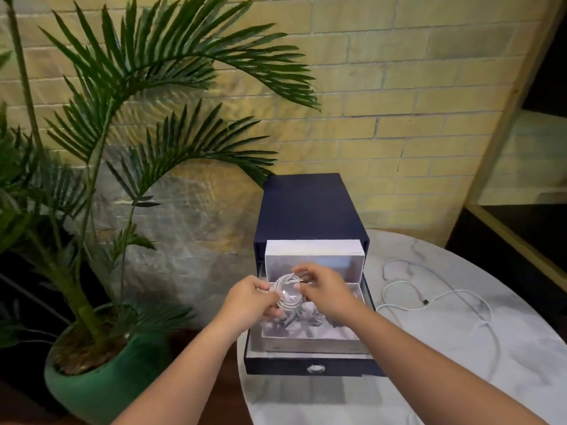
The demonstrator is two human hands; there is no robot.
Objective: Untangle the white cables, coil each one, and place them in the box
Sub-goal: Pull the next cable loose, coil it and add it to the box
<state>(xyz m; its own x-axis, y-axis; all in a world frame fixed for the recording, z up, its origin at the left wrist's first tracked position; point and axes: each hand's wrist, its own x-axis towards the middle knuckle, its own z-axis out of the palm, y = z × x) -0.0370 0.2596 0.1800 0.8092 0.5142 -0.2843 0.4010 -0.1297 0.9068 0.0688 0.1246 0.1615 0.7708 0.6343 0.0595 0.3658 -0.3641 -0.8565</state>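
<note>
Head-worn camera looks forward and down, close over the table (460,378).

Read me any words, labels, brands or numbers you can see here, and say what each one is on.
None: no readable text in view.
The dark blue box, its drawer front with the round metal pull, the coiled white cable, the loose white cable and the green pot show no lettering.

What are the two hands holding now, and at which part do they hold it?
Both hands hold one coiled white braided cable: the left hand grips the coil's left side, the right hand pinches its upper right part.
</note>
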